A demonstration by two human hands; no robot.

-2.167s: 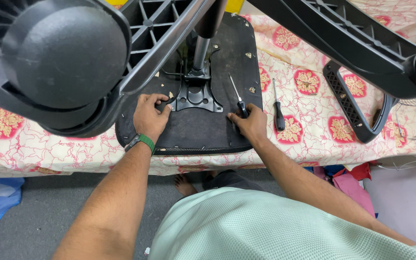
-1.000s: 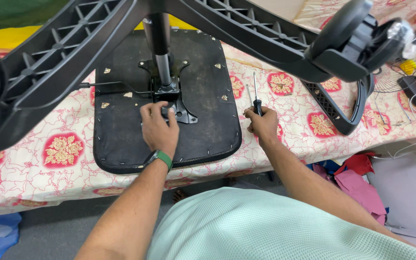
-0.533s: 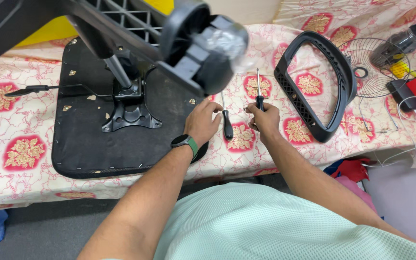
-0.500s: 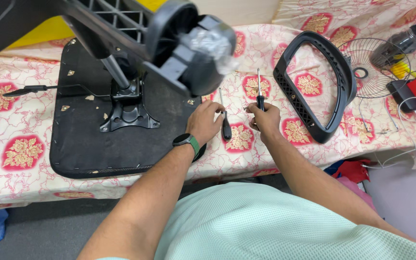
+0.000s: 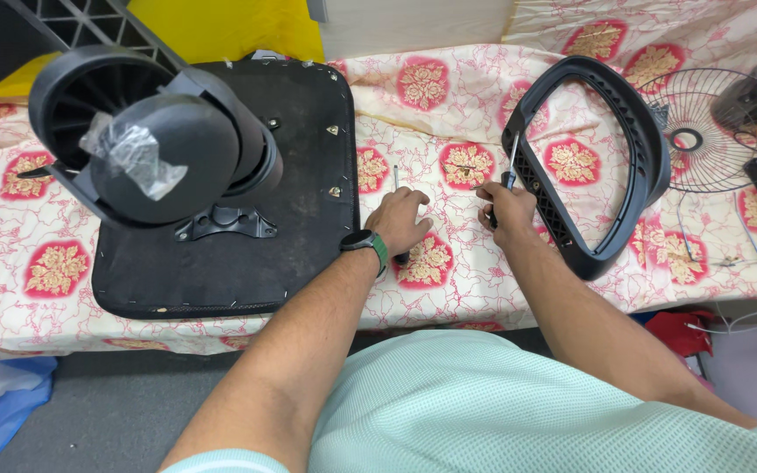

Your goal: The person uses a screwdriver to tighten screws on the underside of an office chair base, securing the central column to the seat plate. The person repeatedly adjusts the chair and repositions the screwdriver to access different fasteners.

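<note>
Right hand (image 5: pixel 508 208) fingers grip a screwdriver (image 5: pixel 512 158), shaft pointing up and away. Left hand (image 5: pixel 399 221) covers a second screwdriver (image 5: pixel 395 178) lying lengthwise away on the counter (image 5: pixel 449 271); its grip unclear.

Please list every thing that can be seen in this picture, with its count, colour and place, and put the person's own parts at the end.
Seat pan: one, black, upside down on the table's left half.
Caster wheel: one, black, close to the camera above the seat pan, with a clear plastic scrap on it.
Armrest loop: one, black, on the cloth at right.
Screwdriver on cloth: one, metal shaft, under the left hand.
Held screwdriver: one, metal shaft, in the right hand.
Fan guard: one, wire, far right.
Tablecloth: one, white with red flowers, over the table.
Left hand: one, on the lying screwdriver, green watch on the wrist.
Right hand: one, grip closed on the held screwdriver.
</note>
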